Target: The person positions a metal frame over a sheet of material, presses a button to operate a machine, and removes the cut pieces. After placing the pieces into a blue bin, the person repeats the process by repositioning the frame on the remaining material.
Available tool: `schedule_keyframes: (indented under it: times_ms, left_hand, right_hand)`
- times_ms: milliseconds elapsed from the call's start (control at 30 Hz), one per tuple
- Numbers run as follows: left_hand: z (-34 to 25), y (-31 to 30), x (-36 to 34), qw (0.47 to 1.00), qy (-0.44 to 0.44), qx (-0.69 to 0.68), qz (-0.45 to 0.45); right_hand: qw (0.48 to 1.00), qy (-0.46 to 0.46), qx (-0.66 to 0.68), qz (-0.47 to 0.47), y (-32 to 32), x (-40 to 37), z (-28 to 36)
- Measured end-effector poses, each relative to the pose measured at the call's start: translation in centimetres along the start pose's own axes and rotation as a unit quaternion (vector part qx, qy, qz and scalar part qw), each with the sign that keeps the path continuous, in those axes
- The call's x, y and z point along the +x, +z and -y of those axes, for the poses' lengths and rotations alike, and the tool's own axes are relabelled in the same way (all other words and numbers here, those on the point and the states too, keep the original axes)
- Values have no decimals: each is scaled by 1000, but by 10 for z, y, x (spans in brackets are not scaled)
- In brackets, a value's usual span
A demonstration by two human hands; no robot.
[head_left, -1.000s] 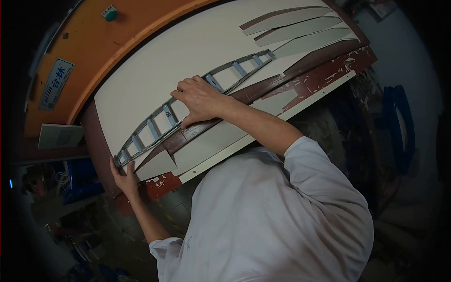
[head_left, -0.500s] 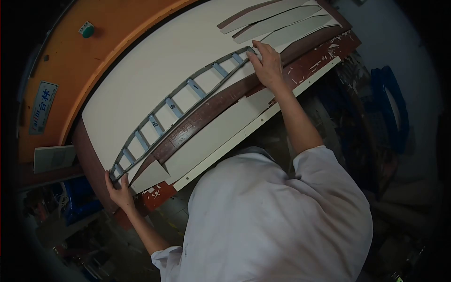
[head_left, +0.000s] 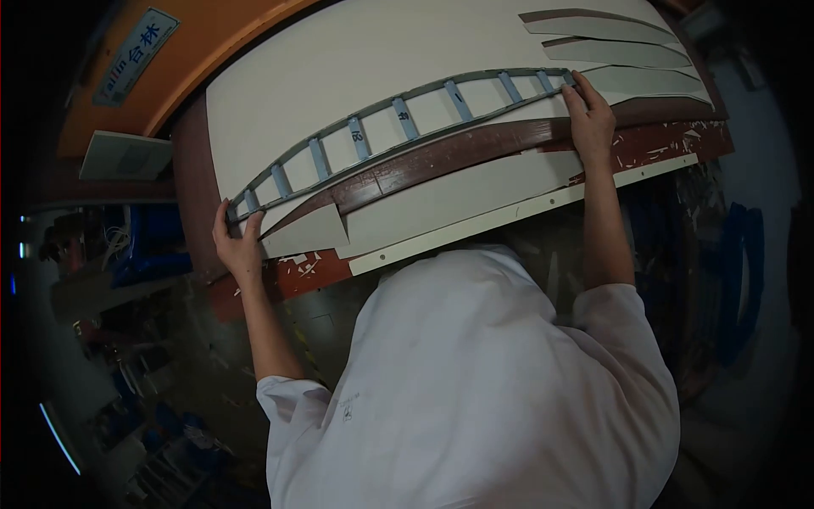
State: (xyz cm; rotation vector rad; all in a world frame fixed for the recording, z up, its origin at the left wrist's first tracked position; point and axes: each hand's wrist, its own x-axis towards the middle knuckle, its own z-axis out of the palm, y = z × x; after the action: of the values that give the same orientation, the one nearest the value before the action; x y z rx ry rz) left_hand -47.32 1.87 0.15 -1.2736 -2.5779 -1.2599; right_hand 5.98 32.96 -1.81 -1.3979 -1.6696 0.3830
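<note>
A long, curved metal cutting die (head_left: 405, 119) with several blue-grey crossbars and dark handwritten marks lies over the white sheet (head_left: 331, 72) near its front edge. My left hand (head_left: 239, 246) is closed around the die's narrow left tip, thumb and fingers on opposite sides. At the far right tip, my right hand (head_left: 593, 119) grips the die the same way. Just in front of the die shows a dark red board (head_left: 458, 151), bare in a curved strip where the sheet is cut away.
Several cut, leaf-shaped strips (head_left: 617, 53) lie at the right end of the board. An orange machine with a Tailin label (head_left: 136, 55) stands behind. A pale rail (head_left: 509, 214) and a red edge with white scraps (head_left: 309, 265) run along the front.
The view has turned, so the board and die now appear more level and shifted right. Both hands remain on the die's ends.
</note>
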Motion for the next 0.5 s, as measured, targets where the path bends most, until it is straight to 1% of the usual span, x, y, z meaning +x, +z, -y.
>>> schedule_keyframes:
  times_ms: [67, 133, 267, 367, 400, 500]
  left_hand:
    - [-8, 0, -3, 1000, -16, 6, -10]
    - [-5, 1, -2, 1000, -13, 16, -16]
    - [-4, 1, -3, 1000, -12, 12, -20]
    - [-9, -1, -3, 999, -32, 11, -18]
    - [-8, -2, -4, 999, -27, 11, -24]
    - [-13, -4, -4, 999, -13, 31, -32]
  right_hand:
    - [998, 44, 50, 16, 0, -1, 1]
    - [991, 80, 107, 23, 1, -1, 4]
    - [988, 79, 134, 20, 3, 5, -18]
    - [982, 93, 161, 37, 2, 5, -16]
    - [987, 93, 124, 39, 0, 5, -9]
    - [990, 62, 120, 29, 3, 7, -10]
